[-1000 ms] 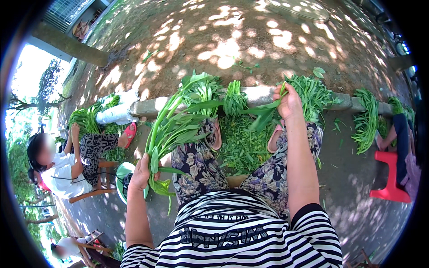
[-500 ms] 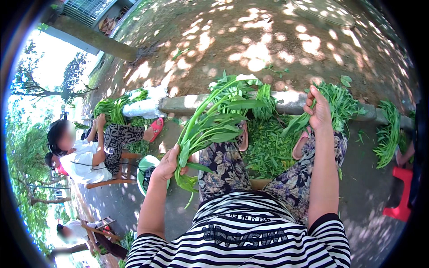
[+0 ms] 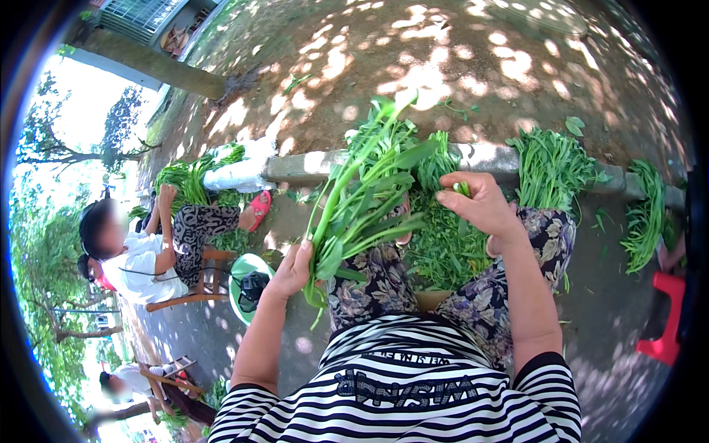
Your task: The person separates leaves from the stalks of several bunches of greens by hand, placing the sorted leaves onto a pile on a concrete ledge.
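My left hand (image 3: 292, 272) is closed round the lower end of a bunch of leafy greens (image 3: 358, 199), long-stemmed like water spinach, tilted up and away over my left knee. My right hand (image 3: 480, 205) is a little right of the bunch, fingers curled in a pinch. A short bit of green stem (image 3: 461, 188) shows between its fingertips. Below and beyond, loose leaves (image 3: 443, 244) cover the ground between my feet. Piles of greens lie along a low concrete kerb (image 3: 484, 156): one pile (image 3: 550, 166) beyond my right knee, another (image 3: 439, 159) partly behind the bunch.
Further right are more greens (image 3: 647, 218) and a red plastic stool (image 3: 661, 317). On the left, a pale green basin (image 3: 240, 288) holds a dark object. Beyond it a person in white (image 3: 151, 266) sits on a wooden chair, near a white sack (image 3: 236, 176).
My right hand has come left from the pile beyond my right knee, toward the bunch. The leafy stems it held earlier no longer show in it; the bunch has shifted slightly right.
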`<action>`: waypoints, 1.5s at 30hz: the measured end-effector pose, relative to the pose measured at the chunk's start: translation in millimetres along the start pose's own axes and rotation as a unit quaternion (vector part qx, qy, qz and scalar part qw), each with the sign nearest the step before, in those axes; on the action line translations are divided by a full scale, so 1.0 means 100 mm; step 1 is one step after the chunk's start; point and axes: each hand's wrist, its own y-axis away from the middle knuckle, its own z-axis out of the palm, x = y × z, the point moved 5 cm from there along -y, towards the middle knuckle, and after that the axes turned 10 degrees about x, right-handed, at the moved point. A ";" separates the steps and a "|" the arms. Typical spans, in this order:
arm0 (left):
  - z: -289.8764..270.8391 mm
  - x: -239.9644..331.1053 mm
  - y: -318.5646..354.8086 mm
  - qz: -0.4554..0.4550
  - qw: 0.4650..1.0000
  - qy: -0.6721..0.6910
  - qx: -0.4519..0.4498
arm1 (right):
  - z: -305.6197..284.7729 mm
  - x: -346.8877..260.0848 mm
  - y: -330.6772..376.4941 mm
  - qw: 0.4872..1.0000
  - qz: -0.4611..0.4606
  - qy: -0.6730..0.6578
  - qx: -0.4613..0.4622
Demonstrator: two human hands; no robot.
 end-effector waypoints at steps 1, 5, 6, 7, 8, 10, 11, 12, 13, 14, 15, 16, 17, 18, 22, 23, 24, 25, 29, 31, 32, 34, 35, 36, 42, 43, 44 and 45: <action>-0.03 -0.14 -0.01 0.022 0.999 -0.028 0.018 | 0.03 -0.04 0.01 0.999 -0.031 0.005 0.001; 0.13 0.08 0.02 0.058 0.994 -0.079 0.048 | 0.14 -0.13 0.09 0.997 -0.056 0.019 -0.041; 0.15 0.13 0.03 0.070 0.992 -0.093 0.052 | 0.18 -0.16 0.12 0.994 -0.080 0.040 -0.066; 0.14 -0.02 -0.01 0.071 0.993 -0.087 0.045 | 0.25 -0.19 0.16 0.989 -0.103 0.061 -0.092; 0.18 0.01 0.00 0.071 0.994 -0.080 0.033 | 0.32 -0.24 0.19 0.982 -0.126 0.084 -0.115; 0.30 0.11 0.02 0.072 0.995 -0.066 0.009 | 0.46 -0.29 0.27 0.961 -0.232 0.079 -0.125; 0.33 0.14 0.02 0.103 0.992 -0.075 0.025 | 0.53 -0.28 0.31 0.956 -0.247 0.086 -0.133; 0.36 0.13 0.01 0.102 0.991 -0.076 0.032 | 0.58 -0.28 0.35 0.950 -0.262 0.093 -0.141; 0.40 0.11 0.00 0.101 0.991 -0.076 0.039 | 0.62 -0.27 0.37 0.943 -0.260 0.125 -0.165; 0.41 0.09 -0.01 0.100 0.991 -0.078 0.047 | 0.62 -0.25 0.39 0.942 -0.261 0.133 -0.163; 0.40 0.04 -0.02 0.074 0.992 -0.086 0.053 | 0.63 -0.20 0.40 0.941 -0.262 0.140 -0.161; 0.41 0.04 -0.02 0.062 0.993 -0.080 0.064 | 0.63 -0.16 0.40 0.940 -0.264 0.148 -0.160; 0.44 0.05 0.00 0.048 0.993 -0.074 0.077 | 0.62 -0.12 0.40 0.934 -0.273 0.174 -0.148; 0.45 0.05 0.01 0.035 0.993 -0.068 0.090 | 0.61 -0.06 0.39 0.930 -0.256 0.217 -0.150; 0.48 0.13 -0.01 0.104 0.987 -0.061 0.107 | 0.52 0.19 0.35 0.909 -0.205 0.322 -0.164; 0.49 0.12 -0.01 0.087 0.990 -0.032 0.103 | 0.50 0.21 0.35 0.909 -0.208 0.322 -0.164; 0.49 0.11 -0.02 0.073 0.993 -0.021 0.090 | 0.49 0.22 0.35 0.908 -0.210 0.322 -0.165; 0.47 0.09 -0.02 0.059 0.995 -0.009 0.077 | 0.48 0.22 0.35 0.911 -0.209 0.314 -0.166; 0.45 0.12 -0.04 0.043 0.998 0.015 0.043 | 0.40 0.18 0.33 0.932 -0.211 0.247 -0.160; 0.43 0.10 -0.04 0.029 0.999 0.012 0.037 | 0.38 0.15 0.33 0.938 -0.207 0.219 -0.170; 0.42 0.09 -0.05 0.014 0.999 0.020 0.045 | 0.36 0.12 0.33 0.938 -0.200 0.217 -0.183; 0.40 0.06 -0.06 -0.015 0.997 0.035 0.061 | 0.38 0.12 0.35 0.939 -0.181 0.199 -0.216; 0.40 0.02 -0.07 -0.032 0.997 0.053 0.056 | 0.41 0.14 0.37 0.939 -0.170 0.182 -0.235; 0.40 0.01 -0.08 -0.026 0.995 0.069 0.068 | 0.43 0.15 0.40 0.940 -0.159 0.164 -0.255; 0.40 0.03 -0.11 -0.023 0.986 0.111 0.125 | 0.49 0.23 0.48 0.927 -0.118 0.156 -0.321; 0.40 0.05 -0.11 -0.034 0.984 0.113 0.131 | 0.48 0.26 0.47 0.924 -0.102 0.180 -0.321; 0.41 0.05 -0.12 -0.031 0.985 0.105 0.130 | 0.46 0.29 0.45 0.921 -0.086 0.203 -0.322; 0.41 0.05 -0.13 -0.029 0.986 0.097 0.129 | 0.43 0.32 0.43 0.916 -0.071 0.226 -0.322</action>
